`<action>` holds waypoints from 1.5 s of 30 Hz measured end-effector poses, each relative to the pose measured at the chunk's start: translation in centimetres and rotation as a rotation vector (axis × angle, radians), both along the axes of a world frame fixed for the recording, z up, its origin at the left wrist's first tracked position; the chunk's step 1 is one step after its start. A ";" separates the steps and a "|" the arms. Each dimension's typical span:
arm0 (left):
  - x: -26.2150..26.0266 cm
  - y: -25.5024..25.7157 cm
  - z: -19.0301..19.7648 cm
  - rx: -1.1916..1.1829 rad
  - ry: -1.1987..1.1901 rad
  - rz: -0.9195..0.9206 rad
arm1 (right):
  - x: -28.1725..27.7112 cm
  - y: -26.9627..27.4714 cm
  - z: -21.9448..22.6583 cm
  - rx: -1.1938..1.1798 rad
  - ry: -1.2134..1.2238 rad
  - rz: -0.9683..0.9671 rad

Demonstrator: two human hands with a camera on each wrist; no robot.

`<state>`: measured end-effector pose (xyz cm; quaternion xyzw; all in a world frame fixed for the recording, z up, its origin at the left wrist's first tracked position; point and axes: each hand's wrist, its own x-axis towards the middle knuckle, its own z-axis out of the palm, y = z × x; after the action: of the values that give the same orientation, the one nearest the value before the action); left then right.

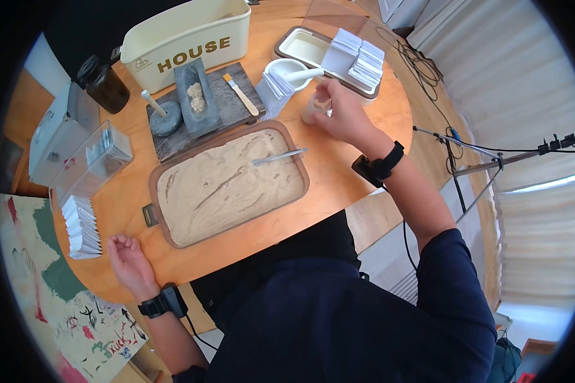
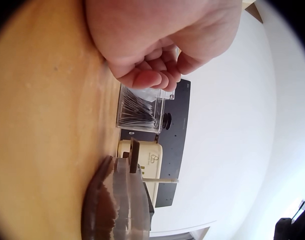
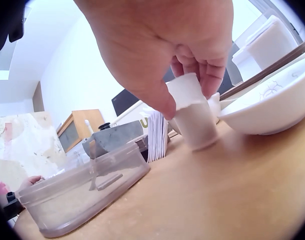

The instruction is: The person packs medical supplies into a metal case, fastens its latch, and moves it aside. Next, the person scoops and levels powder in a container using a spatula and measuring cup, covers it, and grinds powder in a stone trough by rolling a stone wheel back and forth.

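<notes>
My right hand (image 1: 344,116) holds a small clear cylindrical jar (image 3: 195,122) between thumb and fingers, right of the sand tray. Pale powder fills its lower part, and it leans slightly, its base at the wooden tabletop in the right wrist view. Resting at the table's near left edge, my left hand (image 1: 131,263) is loosely curled with nothing in it. Between the hands stands a clear brown-rimmed tray (image 1: 156,201) of beige sand (image 1: 236,191). A thin translucent strip (image 1: 278,157) lies across the sand's right end.
Behind the tray, a dark board (image 1: 233,118) carries a stone trough (image 1: 204,121), a round stone (image 1: 165,121) and a brush (image 1: 241,94). A white mortar (image 1: 276,67), folded papers (image 1: 358,60), a cream bin (image 1: 185,54) and a brown bottle (image 1: 105,86) stand farther back.
</notes>
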<state>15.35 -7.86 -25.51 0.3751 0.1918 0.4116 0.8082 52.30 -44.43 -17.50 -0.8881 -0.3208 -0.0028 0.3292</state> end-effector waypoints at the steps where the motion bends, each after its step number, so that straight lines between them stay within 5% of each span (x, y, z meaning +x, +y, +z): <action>1: 0.1 0.1 0.0 0.009 -0.002 -0.006 | 0.2 0.0 -0.3 -0.041 0.044 0.010; 12: 0.3 -0.3 0.4 -0.021 -0.015 -0.004 | 0.5 -0.6 -1.0 -0.051 0.159 -0.043; 21: 0.2 -0.2 0.4 -0.015 -0.018 0.000 | -2.7 -1.0 0.9 0.033 0.016 -0.017; 24: 0.4 -0.1 0.2 -0.029 -0.016 0.011 | -5.4 -3.1 1.3 0.020 -0.257 0.154; 30: -0.4 1.1 -0.6 0.005 -0.035 -0.092 | -9.8 -5.8 -1.0 0.107 -0.165 0.091; 45: 0.1 0.4 0.6 0.032 0.034 -0.056 | -9.8 -6.0 -2.8 0.243 -0.114 0.100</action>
<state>15.50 -7.45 -24.93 0.4000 0.1882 0.3852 0.8101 42.51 -50.47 -20.30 -0.8230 -0.3799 -0.0756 0.4155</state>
